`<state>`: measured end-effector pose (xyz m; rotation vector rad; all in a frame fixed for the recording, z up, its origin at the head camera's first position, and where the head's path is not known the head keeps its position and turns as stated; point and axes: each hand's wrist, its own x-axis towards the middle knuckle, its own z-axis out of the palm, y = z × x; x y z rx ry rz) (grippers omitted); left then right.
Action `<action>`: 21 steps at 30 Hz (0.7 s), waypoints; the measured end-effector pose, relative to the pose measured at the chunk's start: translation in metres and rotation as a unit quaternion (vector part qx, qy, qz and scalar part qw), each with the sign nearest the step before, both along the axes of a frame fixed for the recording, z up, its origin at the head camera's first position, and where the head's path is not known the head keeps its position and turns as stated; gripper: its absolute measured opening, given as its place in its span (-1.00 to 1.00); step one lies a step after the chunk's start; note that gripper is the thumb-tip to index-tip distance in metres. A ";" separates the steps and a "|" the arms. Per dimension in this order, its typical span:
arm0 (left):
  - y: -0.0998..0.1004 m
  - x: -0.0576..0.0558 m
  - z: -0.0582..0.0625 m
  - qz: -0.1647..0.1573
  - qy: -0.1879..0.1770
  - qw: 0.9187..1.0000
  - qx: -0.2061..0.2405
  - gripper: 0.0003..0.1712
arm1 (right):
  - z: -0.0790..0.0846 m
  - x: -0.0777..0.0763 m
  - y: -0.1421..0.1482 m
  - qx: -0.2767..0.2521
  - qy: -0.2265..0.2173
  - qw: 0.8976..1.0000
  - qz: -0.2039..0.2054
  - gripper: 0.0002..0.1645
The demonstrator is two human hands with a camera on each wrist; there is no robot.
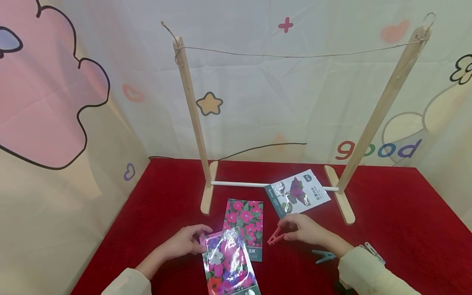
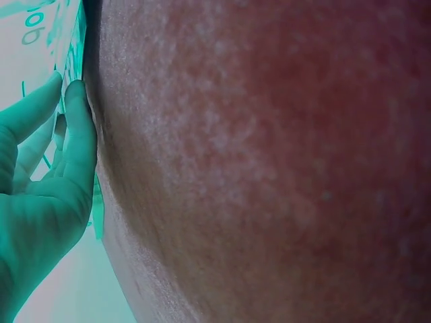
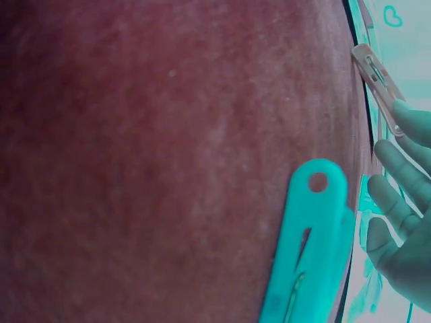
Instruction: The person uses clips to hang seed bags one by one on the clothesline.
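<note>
Red plastic forms the clip point(image 1: 273, 239) at five o'clock in the head view, which the right hand point(image 1: 307, 230), between four and five, pinches between thumb and finger, its other fingers loose; the left hand point(image 1: 186, 242), at seven o'clock, grips the upper-left corner of a glossy packet point(image 1: 228, 260) at six o'clock. That packet looks thin, light and bendy, with a slick face that may slide or crease, so a pinch at a corner or edge should suit it, while the clip seems light, stiff and springy, best taken by its two handle ends. Partly covered by the glossy packet, a pink-flowered packet point(image 1: 244, 221) lies on red cloth point(image 1: 158, 196), and at four o'clock a white packet point(image 1: 296, 192) overlaps the white rod point(image 1: 239, 184) of a wooden stand point(image 1: 192, 104), its near corner close to the right hand, touching or not I cannot tell. All three packets read as flat pouches; whatever they hold is hidden. At twelve o'clock twine point(image 1: 265, 55) spans the stand, and a blue clip point(image 1: 327, 256) and a pale clip point(image 1: 374, 251) lie toward four o'clock, by the right sleeve point(image 1: 368, 272)
</note>
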<state>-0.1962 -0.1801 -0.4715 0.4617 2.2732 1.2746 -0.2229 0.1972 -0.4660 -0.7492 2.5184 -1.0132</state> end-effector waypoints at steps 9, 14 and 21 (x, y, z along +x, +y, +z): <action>-0.001 0.000 -0.002 0.022 -0.035 0.998 0.048 -0.53 | 0.005 0.000 -0.002 -0.026 -0.011 1.000 -0.011 -0.59; 0.000 -0.002 -0.002 0.034 -0.050 0.996 0.073 -0.54 | 0.006 -0.001 -0.002 -0.039 -0.011 0.999 -0.010 -0.61; 0.001 -0.003 0.000 0.052 -0.075 0.991 0.102 -0.53 | 0.010 0.000 -0.004 -0.051 -0.017 0.998 -0.015 -0.62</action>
